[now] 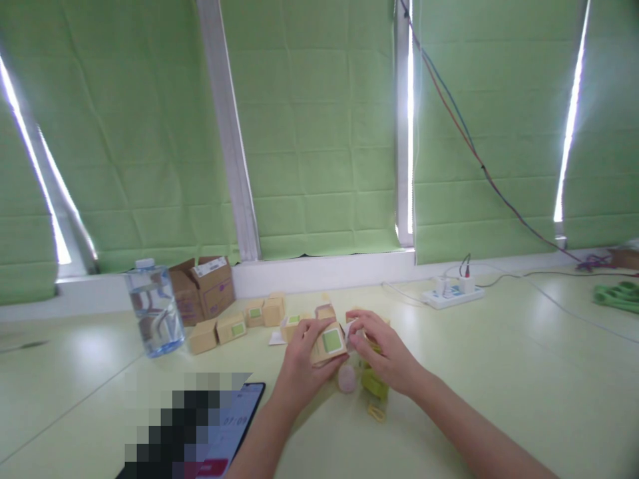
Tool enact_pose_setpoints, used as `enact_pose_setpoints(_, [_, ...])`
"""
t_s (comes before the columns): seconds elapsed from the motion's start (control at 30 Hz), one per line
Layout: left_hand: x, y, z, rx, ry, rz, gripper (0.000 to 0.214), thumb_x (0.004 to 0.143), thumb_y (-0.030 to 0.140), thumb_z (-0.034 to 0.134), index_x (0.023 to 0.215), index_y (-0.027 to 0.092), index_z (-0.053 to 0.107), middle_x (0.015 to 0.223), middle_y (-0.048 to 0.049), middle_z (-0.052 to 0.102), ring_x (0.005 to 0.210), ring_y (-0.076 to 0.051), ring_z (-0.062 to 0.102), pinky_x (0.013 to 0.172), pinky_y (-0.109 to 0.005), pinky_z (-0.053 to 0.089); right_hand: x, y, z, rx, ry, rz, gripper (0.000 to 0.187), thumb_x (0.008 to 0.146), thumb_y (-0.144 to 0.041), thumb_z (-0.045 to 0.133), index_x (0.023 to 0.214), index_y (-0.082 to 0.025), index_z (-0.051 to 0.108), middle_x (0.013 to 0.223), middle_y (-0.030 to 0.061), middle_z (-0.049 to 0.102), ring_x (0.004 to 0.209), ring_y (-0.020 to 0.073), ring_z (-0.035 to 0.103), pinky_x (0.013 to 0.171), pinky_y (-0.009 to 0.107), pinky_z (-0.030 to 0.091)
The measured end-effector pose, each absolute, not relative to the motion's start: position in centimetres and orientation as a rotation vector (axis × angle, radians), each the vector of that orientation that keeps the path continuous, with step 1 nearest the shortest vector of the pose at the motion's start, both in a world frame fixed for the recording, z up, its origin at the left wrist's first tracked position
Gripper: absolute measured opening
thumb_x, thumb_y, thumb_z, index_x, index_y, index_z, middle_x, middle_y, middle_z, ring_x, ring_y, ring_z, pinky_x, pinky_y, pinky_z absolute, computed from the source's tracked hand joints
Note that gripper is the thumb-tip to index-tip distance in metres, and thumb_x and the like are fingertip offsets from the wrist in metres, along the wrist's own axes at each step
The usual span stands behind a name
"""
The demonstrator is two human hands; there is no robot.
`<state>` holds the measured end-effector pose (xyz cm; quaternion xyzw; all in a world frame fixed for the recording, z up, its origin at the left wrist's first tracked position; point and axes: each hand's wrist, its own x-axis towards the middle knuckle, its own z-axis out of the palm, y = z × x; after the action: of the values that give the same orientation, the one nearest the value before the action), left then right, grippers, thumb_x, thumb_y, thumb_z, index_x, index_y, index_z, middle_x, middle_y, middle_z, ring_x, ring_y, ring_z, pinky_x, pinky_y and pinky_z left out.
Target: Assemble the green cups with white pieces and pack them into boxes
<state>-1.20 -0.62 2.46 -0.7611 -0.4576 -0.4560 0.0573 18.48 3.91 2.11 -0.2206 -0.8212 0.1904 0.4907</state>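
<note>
So the left hand (303, 356) has a small tan box (327, 342) gripped, fingers over the top and thumb along the near side, with the green label facing the near side of the desk (499, 386). That puts the box about mid-desk, held between both hands. The right hand (379, 342) is at the right end of it, thumb and fingers curled in close together around something whitish. Can't tell if that's a flap or a separate piece, or how firmly it's pinched.

Just below the hands there's a pale pinkish lump (346, 379), and right of that a yellow-green thing (374, 384), partly hidden under the right hand, with a little yellow loop (376, 413) on its near side.

Far side of the hands: more boxes, including one (292, 326) with a white flap sticking out left. Further left sit four more (231, 328), bunched in pairs, then a clear water bottle (156, 313) standing upright, with a bigger brown carton (214, 289) right behind it. Near left is a phone (237, 416), partly pixelated out.

Over on the far right, a white power strip (453, 296) with plugs in it, some cables (482, 166) hanging down, and green blinds (324, 133) all along the back.
</note>
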Motion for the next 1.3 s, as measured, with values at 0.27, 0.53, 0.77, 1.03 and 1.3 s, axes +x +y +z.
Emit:
enact_pose_setpoints(0.27, [-1.3, -0.4, 2.2, -2.305, -1.358, -1.382, 0.049, 0.076, 0.026, 0.075, 0.122, 0.027, 0.057, 0.113, -0.0071, 0.058, 0.109, -0.026, 0.056, 0.093, -0.038, 0.048, 18.3, 4.3, 1.9, -0.572, -1.980, 0.447, 0.019, 0.090, -0.027, 0.058, 0.093, -0.022, 0.075, 0.131, 0.0088, 0.056, 0.121, 0.0232, 0.054, 0.106, 0.039, 0.040])
enact_pose_setpoints(0.53, [-1.3, 0.0, 1.6, -2.345, -1.287, -1.330, 0.054, 0.077, 0.022, 0.075, 0.126, 0.028, 0.055, 0.116, -0.0074, 0.057, 0.111, -0.025, 0.056, 0.095, -0.040, 0.048, 17.9, 5.1, 1.0, -0.649, -1.966, 0.576, 0.023, 0.089, -0.029, 0.058, 0.104, -0.027, 0.077, 0.133, 0.0086, 0.057, 0.123, 0.0249, 0.053, 0.108, 0.043, 0.039])
enact_pose_setpoints(0.77, [-1.6, 0.3, 1.4, -2.401, -1.145, -1.209, 0.053, 0.080, 0.022, 0.072, 0.130, 0.030, 0.054, 0.119, -0.0088, 0.054, 0.114, -0.025, 0.055, 0.095, -0.038, 0.050, 17.9, 5.9, 0.6, -0.680, -1.935, 0.751, 0.013, 0.079, -0.024, 0.069, 0.090, -0.023, 0.078, 0.134, 0.0094, 0.055, 0.124, 0.0252, 0.053, 0.108, 0.042, 0.038])
enact_pose_setpoints(1.03, [-1.3, 0.6, 1.9, -2.217, -1.268, -1.283, 0.048, 0.080, 0.030, 0.071, 0.125, 0.026, 0.054, 0.116, -0.0085, 0.056, 0.111, -0.025, 0.056, 0.097, -0.039, 0.048, 18.2, 5.8, 1.6, -0.589, -1.705, 0.767, 0.013, 0.086, -0.031, 0.061, 0.081, -0.019, 0.065, 0.124, 0.0090, 0.059, 0.117, 0.0228, 0.056, 0.103, 0.041, 0.042])
enact_pose_setpoints(1.3, [-4.5, 1.6, 2.4, -1.617, -1.584, -1.452, 0.052, 0.080, 0.057, 0.062, 0.117, 0.020, 0.061, 0.107, -0.0097, 0.059, 0.105, -0.029, 0.057, 0.097, -0.045, 0.045, 19.0, 7.1, 1.6, -0.518, -1.309, 1.083, 0.033, 0.085, -0.055, 0.059, 0.086, -0.023, 0.050, 0.089, 0.0004, 0.057, 0.085, 0.0178, 0.059, 0.077, 0.034, 0.056])
